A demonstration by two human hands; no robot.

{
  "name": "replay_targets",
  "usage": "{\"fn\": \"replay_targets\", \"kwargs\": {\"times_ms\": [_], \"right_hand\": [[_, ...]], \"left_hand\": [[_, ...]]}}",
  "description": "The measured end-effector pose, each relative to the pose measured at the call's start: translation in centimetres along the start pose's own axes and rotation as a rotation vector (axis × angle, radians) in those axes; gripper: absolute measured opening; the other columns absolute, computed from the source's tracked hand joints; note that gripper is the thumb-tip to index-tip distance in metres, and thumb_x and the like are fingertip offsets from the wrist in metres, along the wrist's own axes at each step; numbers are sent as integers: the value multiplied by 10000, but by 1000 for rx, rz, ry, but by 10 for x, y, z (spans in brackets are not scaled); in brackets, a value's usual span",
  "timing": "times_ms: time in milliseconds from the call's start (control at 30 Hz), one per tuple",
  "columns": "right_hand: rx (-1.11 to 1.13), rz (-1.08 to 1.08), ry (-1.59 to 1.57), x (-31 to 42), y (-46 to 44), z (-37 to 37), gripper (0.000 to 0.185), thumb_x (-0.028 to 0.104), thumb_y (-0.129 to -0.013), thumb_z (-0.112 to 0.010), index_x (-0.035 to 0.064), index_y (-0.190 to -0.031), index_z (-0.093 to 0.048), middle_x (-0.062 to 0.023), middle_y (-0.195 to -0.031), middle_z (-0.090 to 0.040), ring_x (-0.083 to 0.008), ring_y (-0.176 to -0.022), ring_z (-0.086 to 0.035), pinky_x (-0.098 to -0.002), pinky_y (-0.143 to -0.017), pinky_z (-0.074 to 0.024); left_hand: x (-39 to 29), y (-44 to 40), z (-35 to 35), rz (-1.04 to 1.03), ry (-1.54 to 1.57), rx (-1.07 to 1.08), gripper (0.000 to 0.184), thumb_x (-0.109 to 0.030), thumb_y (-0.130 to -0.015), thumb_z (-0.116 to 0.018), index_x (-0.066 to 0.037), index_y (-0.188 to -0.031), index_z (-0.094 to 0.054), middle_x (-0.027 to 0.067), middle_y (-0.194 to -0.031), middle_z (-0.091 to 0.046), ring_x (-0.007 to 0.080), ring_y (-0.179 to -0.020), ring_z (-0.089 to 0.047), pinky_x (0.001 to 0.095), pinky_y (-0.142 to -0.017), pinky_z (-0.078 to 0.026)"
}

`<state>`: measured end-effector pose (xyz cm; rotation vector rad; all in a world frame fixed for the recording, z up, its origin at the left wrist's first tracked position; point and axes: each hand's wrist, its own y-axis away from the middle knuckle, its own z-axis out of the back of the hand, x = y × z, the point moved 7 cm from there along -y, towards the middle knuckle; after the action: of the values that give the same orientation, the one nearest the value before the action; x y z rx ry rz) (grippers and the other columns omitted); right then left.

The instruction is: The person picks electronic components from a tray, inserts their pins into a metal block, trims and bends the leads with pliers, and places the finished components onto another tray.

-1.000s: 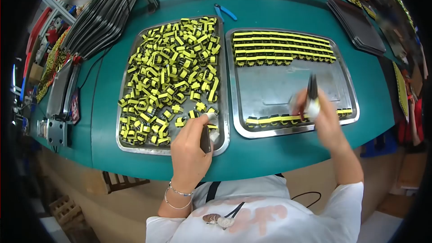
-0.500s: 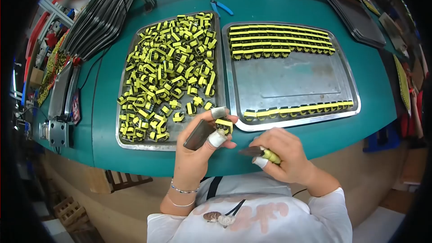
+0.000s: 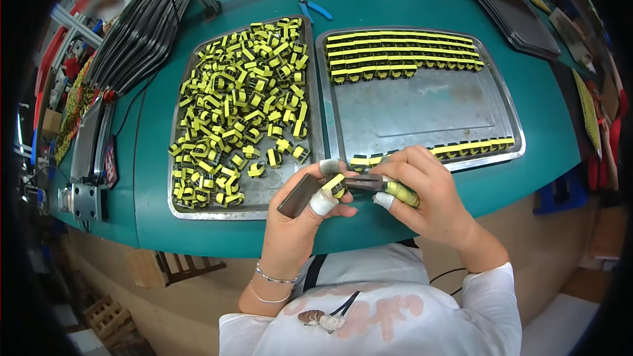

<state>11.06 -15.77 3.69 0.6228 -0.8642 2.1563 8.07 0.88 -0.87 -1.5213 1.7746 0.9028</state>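
Observation:
My left hand [image 3: 288,224], with white tape on thumb and finger, pinches a small yellow-and-black transformer [image 3: 335,186]. A dark flat block [image 3: 297,196] also lies in that hand, against the palm. My right hand [image 3: 438,201] is closed around the yellow-wrapped handle of a knife-like tool [image 3: 401,193]. Its dark flat blade reaches left to the transformer and appears to touch it; the exact contact is hidden by the fingers. Both hands are over the table's front edge, just in front of the two trays.
A metal tray [image 3: 264,207] on the left holds a loose heap of transformers. The right tray [image 3: 422,109] has neat rows along its back and one row along its front. Blue-handled pliers [image 3: 316,8] lie behind them. Dark trays [image 3: 514,20] are stacked at right.
My right hand has moved up and left, bringing the blade to the transformer. The transformer has tilted in my left hand. The whole view has shifted slightly.

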Motion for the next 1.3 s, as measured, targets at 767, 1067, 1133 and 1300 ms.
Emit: {"fn": "replay_targets", "kwargs": {"times_ms": [767, 1067, 1133, 1300], "right_hand": [[-24, 94, 85, -3, 3, 4, 317, 86, -587, -749, 81, -892, -664, -40, -857, -608, -242, -786, -574, -362, -683, -475], [-57, 85, 125, 4, 8, 2, 326, 86, -606, -751, 70, -921, -667, -47, -842, -603, -243, -751, -568, -353, -642, -477], [-78, 108, 212, 4, 12, -2, 322, 86, -602, -754, 63, -909, -660, -49, -829, -598, -240, -732, -564, -345, -618, -474], [-99, 82, 267, 6, 17, -7, 318, 89, -596, -758, 52, -889, -642, -55, -813, -590, -240, -715, -561, -340, -598, -467]], "left_hand": [[3, 2, 1, -30, -186, -8, 388, -143, -893, -682, 72, -1191, -557, 150, -1073, -650, 168, -885, -657, 344, -795, -594], [2, 3, 0, -117, -220, -49, 410, -130, -837, -746, 50, -1157, -563, 143, -1063, -645, 153, -864, -646, 322, -769, -592], [1, 5, -1, -124, -248, -32, 361, -78, -846, -733, 51, -1136, -561, 121, -1087, -628, 155, -925, -640, 298, -819, -564], [0, 7, 3, -254, -431, -72, 356, -52, -834, -741, 52, -1130, -572, 96, -1080, -612, 134, -959, -619, 289, -831, -563]]}}
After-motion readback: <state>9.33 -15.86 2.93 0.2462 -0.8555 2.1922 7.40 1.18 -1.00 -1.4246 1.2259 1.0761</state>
